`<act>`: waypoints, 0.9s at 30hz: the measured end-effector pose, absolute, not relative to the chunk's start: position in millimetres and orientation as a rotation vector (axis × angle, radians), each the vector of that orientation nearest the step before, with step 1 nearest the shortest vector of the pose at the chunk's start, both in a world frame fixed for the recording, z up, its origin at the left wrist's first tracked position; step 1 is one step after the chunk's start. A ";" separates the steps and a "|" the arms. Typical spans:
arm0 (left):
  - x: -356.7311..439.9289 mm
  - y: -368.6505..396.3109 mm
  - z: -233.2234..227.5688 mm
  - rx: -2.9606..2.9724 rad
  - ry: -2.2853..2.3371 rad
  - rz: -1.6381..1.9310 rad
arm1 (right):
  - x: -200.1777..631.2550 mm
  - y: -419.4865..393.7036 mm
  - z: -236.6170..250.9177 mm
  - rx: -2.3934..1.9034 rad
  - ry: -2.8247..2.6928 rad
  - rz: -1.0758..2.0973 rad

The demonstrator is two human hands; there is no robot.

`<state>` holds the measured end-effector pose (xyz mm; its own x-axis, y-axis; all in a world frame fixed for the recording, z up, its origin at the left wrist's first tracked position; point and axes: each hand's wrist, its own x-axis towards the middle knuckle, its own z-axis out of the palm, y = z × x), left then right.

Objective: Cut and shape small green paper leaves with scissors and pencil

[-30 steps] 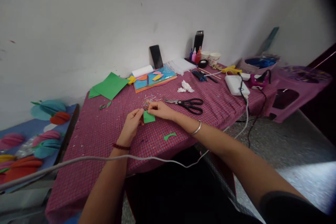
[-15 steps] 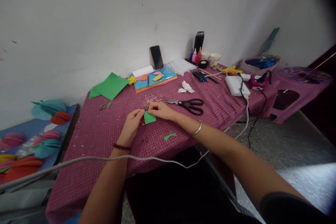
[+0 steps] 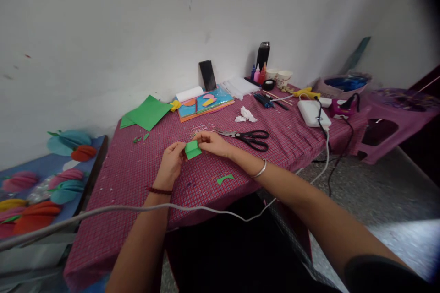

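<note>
A small piece of green paper [image 3: 193,150], with a crease across it, is held up between my two hands just over the table. My left hand [image 3: 173,161] pinches its left edge, and my right hand [image 3: 212,143] grips the right edge with thumb and fingers. Black-handled scissors [image 3: 249,138] lie beyond my right wrist with the blades pointing left. Close to the table's front edge rests a narrow green paper scrap [image 3: 225,179]. Thin paper shreds [image 3: 201,129] are scattered just behind my hands.
Green sheets [image 3: 149,112] lie at the back left, beside a stack of coloured paper [image 3: 206,105]. A phone [image 3: 207,75] leans on the wall. Crumpled tissue [image 3: 245,115], glue bottles [image 3: 260,73] and a white box [image 3: 314,113] stand rightward. A white cable [image 3: 213,210] crosses in front.
The green paper, flat before, now shows a crease with its upper part angled up. My hands have shifted slightly, and the whole view has moved a little.
</note>
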<state>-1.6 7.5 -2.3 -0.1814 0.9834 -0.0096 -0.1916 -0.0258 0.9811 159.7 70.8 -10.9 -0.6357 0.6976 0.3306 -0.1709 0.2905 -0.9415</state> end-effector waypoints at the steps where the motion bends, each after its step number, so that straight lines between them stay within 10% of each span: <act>1: -1.4 7.6 -2.8 0.976 1.186 1.429 | 158.7 70.6 -11.2 -0.472 -1.790 1.448; 27: 3.3 9.0 -10.4 1.081 1.131 1.480 | 156.6 69.9 -14.5 -0.489 -1.636 1.590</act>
